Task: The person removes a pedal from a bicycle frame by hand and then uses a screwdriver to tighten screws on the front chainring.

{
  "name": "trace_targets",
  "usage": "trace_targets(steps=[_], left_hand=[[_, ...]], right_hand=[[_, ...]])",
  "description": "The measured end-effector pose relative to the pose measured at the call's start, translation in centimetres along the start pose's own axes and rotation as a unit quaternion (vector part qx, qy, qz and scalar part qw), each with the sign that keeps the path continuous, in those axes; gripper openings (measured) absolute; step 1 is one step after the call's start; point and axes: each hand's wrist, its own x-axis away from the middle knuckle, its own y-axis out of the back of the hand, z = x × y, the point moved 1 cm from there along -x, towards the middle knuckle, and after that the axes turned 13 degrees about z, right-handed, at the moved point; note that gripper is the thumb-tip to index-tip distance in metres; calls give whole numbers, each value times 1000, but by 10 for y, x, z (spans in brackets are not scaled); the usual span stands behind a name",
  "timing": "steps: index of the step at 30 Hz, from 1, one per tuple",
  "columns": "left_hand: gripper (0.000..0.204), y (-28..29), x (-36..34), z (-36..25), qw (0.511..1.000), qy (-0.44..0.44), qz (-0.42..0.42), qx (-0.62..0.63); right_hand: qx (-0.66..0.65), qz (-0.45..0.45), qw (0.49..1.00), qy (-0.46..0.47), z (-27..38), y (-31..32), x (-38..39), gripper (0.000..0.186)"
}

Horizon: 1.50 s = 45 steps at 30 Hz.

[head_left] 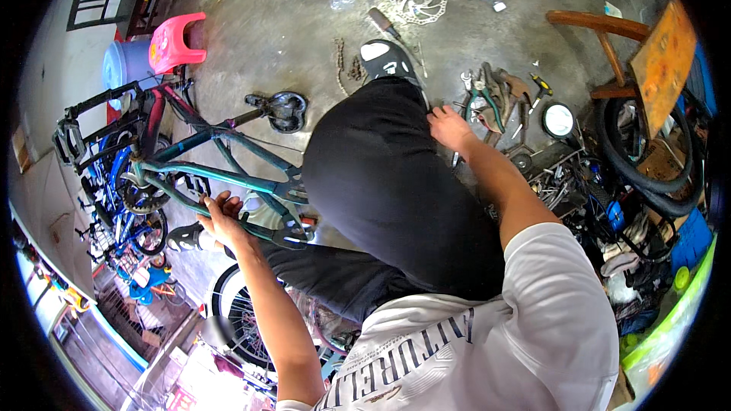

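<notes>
A teal and dark-red bicycle frame [221, 175] lies on its side at my left, its black saddle [285, 112] pointing toward the middle. My left hand [222, 219] has its fingers curled on one of the frame's tubes. My right hand [451, 129] is closed beside my right shin, at the near edge of a group of tools. Slim metal shows above and below its fingers, but I cannot make out which tool it is. Green-handled pliers [481, 93] and a yellow-and-black screwdriver [541, 88] lie just beyond it.
A disc brake rotor [418, 1], a mallet-like handled tool [383, 23] and a chain [340, 65] lie on the concrete floor ahead. Metal parts [560, 186] and tyres [647, 156] crowd the right. A pink stool [177, 42] and a wheel [236, 304] are at left.
</notes>
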Motion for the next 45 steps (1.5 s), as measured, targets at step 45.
trace_targets(steps=[45], left_hand=[[54,35,161,-62,982,-180,-9,-59]], right_hand=[[-294,-161,834,438,330,478,3,14]])
